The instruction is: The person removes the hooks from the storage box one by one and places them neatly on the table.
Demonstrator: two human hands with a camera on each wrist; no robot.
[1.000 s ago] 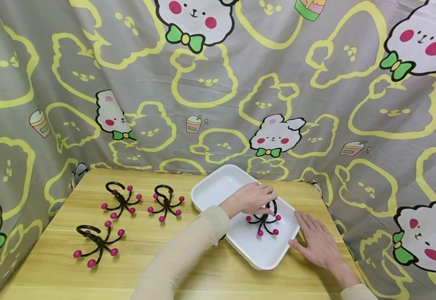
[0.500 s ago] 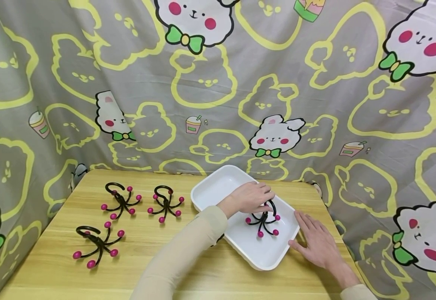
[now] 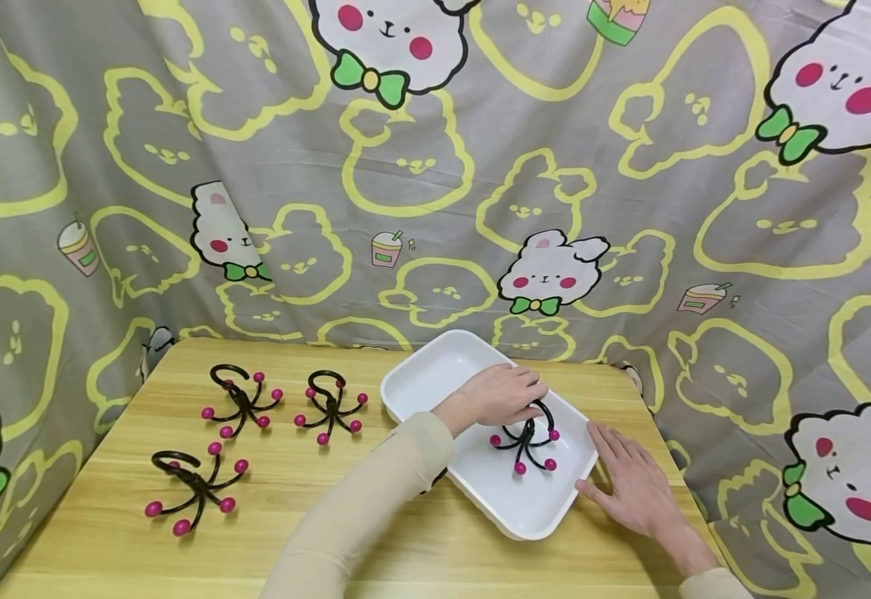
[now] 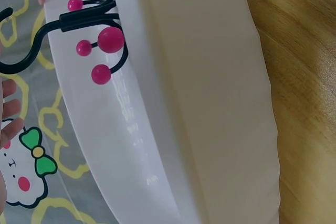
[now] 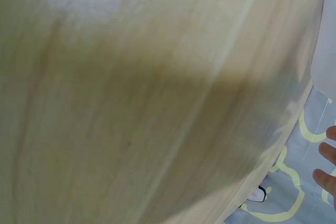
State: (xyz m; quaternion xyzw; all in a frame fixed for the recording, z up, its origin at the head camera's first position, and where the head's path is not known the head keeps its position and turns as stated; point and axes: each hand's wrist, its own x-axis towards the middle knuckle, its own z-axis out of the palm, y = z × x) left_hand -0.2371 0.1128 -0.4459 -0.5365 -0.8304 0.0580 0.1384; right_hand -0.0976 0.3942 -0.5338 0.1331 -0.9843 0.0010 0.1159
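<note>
A black multi-prong hanger hook [image 3: 528, 437] with pink ball tips stands inside the white tray [image 3: 472, 491], its curved top upward. Over it hovers my left hand [image 3: 497, 394], fingers loosely bent and the thumb close to the curve. In the left wrist view the fingers [image 4: 10, 109] lie apart from the hanger hook [image 4: 84, 22], though part of its curve leaves the frame. My right hand [image 3: 630, 482] rests with straight fingers along the tray's right edge. Only some of its fingertips [image 5: 326, 153] show in the right wrist view.
Several similar hooks stand on the wooden table at left: a back-left hook [image 3: 240, 403], a middle hook [image 3: 333, 408] and a front-left hook [image 3: 197, 487]. A patterned grey curtain [image 3: 435, 183] rises behind and beside the table [image 3: 293, 499].
My left thumb and fingers have drawn slightly up and left from the hook's curve, which shows more now. My right hand and the tray have stayed put.
</note>
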